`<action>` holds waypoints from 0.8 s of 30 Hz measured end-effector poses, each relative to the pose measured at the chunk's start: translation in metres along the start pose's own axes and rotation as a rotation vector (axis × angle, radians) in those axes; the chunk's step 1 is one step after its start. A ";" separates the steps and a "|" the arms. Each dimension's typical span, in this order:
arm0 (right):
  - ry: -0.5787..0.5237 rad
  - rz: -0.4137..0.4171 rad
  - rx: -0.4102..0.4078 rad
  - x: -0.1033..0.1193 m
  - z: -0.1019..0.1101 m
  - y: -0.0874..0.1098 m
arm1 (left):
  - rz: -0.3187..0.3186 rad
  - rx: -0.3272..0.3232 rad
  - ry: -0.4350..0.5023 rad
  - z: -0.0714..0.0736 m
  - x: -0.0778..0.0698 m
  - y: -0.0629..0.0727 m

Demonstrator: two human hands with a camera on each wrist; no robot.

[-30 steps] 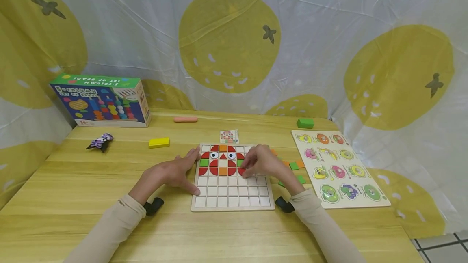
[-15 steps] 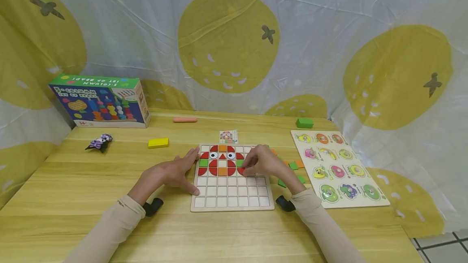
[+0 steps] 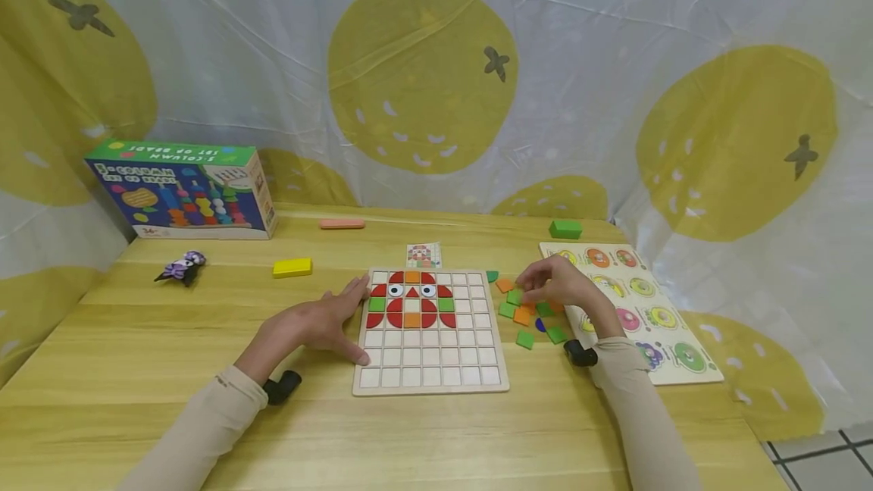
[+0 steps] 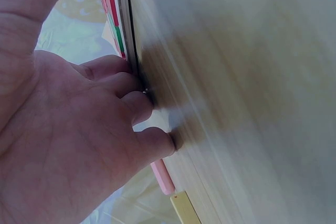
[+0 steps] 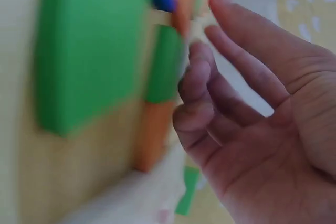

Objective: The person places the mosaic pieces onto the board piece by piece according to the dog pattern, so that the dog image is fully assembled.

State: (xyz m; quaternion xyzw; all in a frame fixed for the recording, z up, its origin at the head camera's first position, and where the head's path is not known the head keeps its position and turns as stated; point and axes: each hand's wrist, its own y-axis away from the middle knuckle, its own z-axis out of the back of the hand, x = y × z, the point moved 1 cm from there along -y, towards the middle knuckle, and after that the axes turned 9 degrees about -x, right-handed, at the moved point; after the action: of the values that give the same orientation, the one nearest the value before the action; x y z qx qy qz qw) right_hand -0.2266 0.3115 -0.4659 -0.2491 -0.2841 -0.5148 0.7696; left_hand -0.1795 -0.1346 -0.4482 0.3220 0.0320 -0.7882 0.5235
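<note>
A wooden grid board (image 3: 436, 391) lies in the middle of the table, with red, orange, green and eye-printed tiles in its upper left squares forming a face pattern. My left hand (image 3: 317, 328) rests at the board's left edge, thumb and fingers spread; in the left wrist view its fingertips (image 4: 139, 106) touch the edge and table. Over the loose tiles right of the board hovers my right hand (image 3: 562, 285), thumb and forefinger apart, nothing visible between them. Those tiles include an orange tile (image 3: 521, 316), a green tile (image 3: 525, 339) and a partly covered blue piece (image 3: 540, 324).
Behind the board lies a small picture card (image 3: 424, 254). A fruit puzzle board (image 3: 671, 379) is at the right, partly under the right arm. Farther out are a green block (image 3: 565, 229), a yellow block (image 3: 292, 268), a pink stick (image 3: 342, 224), a dark purple figure (image 3: 182, 268) and a toy box (image 3: 180, 192).
My right hand has left the board's red and green tiles and moved right, over the loose tiles. A red quarter-round tile it partly covered now shows fully. My left hand stays put.
</note>
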 end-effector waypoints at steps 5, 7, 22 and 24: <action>-0.011 -0.065 -0.008 0.001 -0.010 -0.003 | 0.002 0.003 0.012 0.000 0.001 0.001; -0.008 -0.094 -0.005 0.005 -0.013 -0.004 | -0.001 0.004 0.012 0.001 0.001 0.001; -0.022 -0.014 -0.028 0.022 -0.011 -0.004 | -0.011 0.008 0.014 0.000 0.001 0.000; -0.090 -0.022 -0.022 0.031 -0.017 -0.006 | -0.005 0.006 0.010 0.001 0.001 0.001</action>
State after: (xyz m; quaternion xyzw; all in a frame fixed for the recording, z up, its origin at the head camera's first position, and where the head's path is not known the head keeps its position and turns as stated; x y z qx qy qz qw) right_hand -0.2193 0.2774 -0.4562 -0.2774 -0.3156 -0.5146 0.7474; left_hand -0.1795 -0.1359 -0.4481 0.3272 0.0329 -0.7882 0.5202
